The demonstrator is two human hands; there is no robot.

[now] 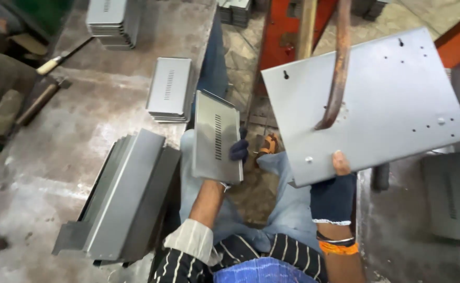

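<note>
Grey sheet-metal panel (pixel 368 102), large, flat and drilled with small holes and two keyhole slots, hangs tilted at the right of the scene, its near edge pinched by the person's right hand (pixel 334 196) in a dark fingerless glove, the thumb (pixel 341 163) pressed on top of the near corner and the other fingers hidden beneath. A curved, rust-brown metal arm (pixel 337 68) comes down from the far side, its tip meeting the panel's face just beyond that thumb. To the left, the left hand (pixel 236 152), also gloved, is clenched on the right edge of a smaller grey metal cover with a row of vent slots (pixel 217 137), held upright with its long axis running near to far. The smaller cover sits left of the big panel, apart from it, with a gap of floor between. On the worn steel workbench (pixel 57 157) at left lie a leaning bundle of long folded grey channels (pixel 120 196) and far stacks of slotted covers (pixel 169 89).
</note>
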